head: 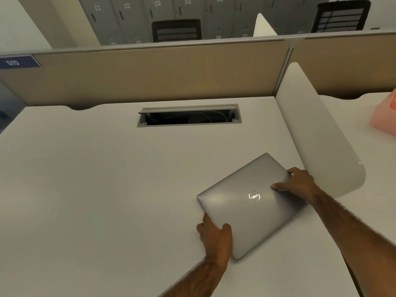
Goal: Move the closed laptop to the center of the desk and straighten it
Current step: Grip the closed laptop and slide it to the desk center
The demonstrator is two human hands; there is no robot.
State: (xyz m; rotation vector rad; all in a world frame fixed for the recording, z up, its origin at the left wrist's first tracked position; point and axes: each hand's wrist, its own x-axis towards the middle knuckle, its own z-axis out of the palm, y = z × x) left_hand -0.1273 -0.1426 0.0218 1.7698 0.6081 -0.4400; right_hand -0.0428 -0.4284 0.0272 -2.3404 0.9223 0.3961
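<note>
Both hands [215, 234] [296, 182] clasp skewed closed laptop [242, 213], desk [96, 189] right.

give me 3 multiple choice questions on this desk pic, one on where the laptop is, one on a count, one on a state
1. Where does the laptop lie on the desk?
A. right side, near the white divider
B. far left corner
C. over the cable hatch

2. How many hands touch it?
A. none
B. one
C. two

3. What state is the laptop in?
A. open
B. closed and skewed
C. closed and square to the desk edge

Answers: 1 A, it sits beside the divider. 2 C, the left hand and right hand grip opposite edges. 3 B, the lid is shut and its edges run diagonally.
</note>
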